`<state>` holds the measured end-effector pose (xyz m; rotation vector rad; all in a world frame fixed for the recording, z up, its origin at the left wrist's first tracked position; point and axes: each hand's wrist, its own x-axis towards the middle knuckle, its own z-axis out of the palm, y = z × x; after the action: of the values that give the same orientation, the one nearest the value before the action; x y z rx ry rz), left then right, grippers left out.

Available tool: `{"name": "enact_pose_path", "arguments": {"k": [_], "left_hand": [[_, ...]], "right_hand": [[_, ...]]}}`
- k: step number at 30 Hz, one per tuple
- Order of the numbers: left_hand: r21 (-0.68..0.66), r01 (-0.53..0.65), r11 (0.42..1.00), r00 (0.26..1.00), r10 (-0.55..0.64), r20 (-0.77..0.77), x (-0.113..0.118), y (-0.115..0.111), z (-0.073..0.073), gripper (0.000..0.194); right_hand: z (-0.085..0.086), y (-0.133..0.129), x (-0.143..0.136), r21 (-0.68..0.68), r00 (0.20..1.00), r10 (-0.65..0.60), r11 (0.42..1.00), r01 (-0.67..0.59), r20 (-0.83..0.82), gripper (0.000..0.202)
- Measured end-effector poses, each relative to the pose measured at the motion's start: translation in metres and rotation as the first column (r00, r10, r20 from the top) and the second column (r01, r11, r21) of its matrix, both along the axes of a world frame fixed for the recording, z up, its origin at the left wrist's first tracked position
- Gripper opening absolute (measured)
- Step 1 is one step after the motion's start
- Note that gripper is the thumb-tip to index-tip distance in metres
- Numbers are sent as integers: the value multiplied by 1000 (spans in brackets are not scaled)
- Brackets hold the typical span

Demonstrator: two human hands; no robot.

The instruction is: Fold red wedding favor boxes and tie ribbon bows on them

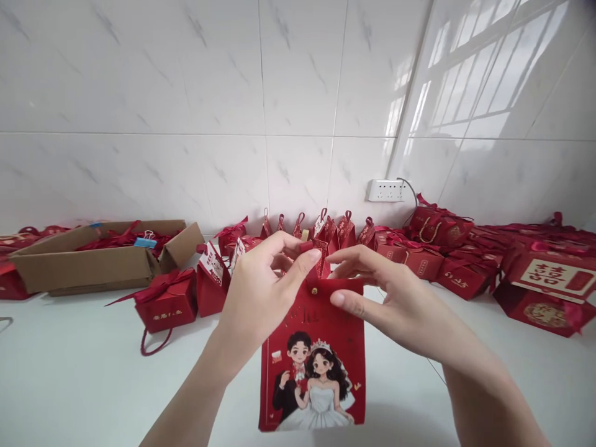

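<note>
Apparently pinching small dark-red piece (306, 246) with left hand (261, 282) at top of flat, rectangular red bag printed with cartoon couple (314, 366), upright lengthwise below both hands, and holding right hand (403, 301), grip loosely parted, by its upper-right corner.

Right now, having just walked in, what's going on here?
Someone is handling a red bag printed with a cartoon bride and groom. Their left hand is at its top, thumb and forefinger close together; their right hand is at the top edge, thumb in front. Exactly what the fingertips grip is unclear. Behind are red boxes and an open cardboard box.
</note>
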<state>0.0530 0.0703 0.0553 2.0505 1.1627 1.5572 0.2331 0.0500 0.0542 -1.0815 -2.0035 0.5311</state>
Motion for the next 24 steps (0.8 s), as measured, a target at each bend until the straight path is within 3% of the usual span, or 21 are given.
{"name": "enact_pose_path", "arguments": {"k": [2,6,8,9,10,12,13,14,15,17,20,22,24], "left_hand": [[72,-6,997,1000,6,5,8,-9,0,16],[135,5,991,997,-15,79,16,-18,0,14],[21,99,995,991,-100,92,9,-15,3,16],[-90,201,975,977,-193,90,3,-12,5,19],[-216,331,919,943,-317,98,-4,-8,7,21],[-402,580,709,808,-565,169,-19,0,10,26],[-424,666,613,730,-653,203,-26,4,11,28],[-402,727,556,665,-717,210,-31,6,11,29],[-355,763,540,624,-760,183,-34,8,11,29],[-268,762,590,622,-782,46,-34,6,11,26],[-219,663,716,704,-696,-143,-27,-1,11,16],[-217,623,752,734,-657,-170,-23,-5,11,6],[-213,614,760,749,-646,-147,-22,-6,12,3]], "right_hand": [[-1,-5,-3,53,1000,-16,998,16,1,13],[3,-14,-4,48,998,13,999,-16,54,14],[5,-16,-1,52,997,31,998,-34,67,11],[7,-16,1,59,996,53,997,-57,75,10],[8,-16,4,60,992,90,994,-95,87,10],[8,-13,7,50,970,223,972,-228,102,11],[7,-10,8,40,948,304,950,-308,93,11],[6,-5,8,31,922,381,923,-384,71,11],[4,0,7,29,895,444,895,-445,37,11],[-1,11,5,37,856,516,857,-514,-35,14],[-10,25,0,27,806,584,811,-585,-91,21],[-15,30,-2,-7,775,621,780,-626,-114,23],[-17,31,-4,-36,778,609,783,-621,-152,24]]}}
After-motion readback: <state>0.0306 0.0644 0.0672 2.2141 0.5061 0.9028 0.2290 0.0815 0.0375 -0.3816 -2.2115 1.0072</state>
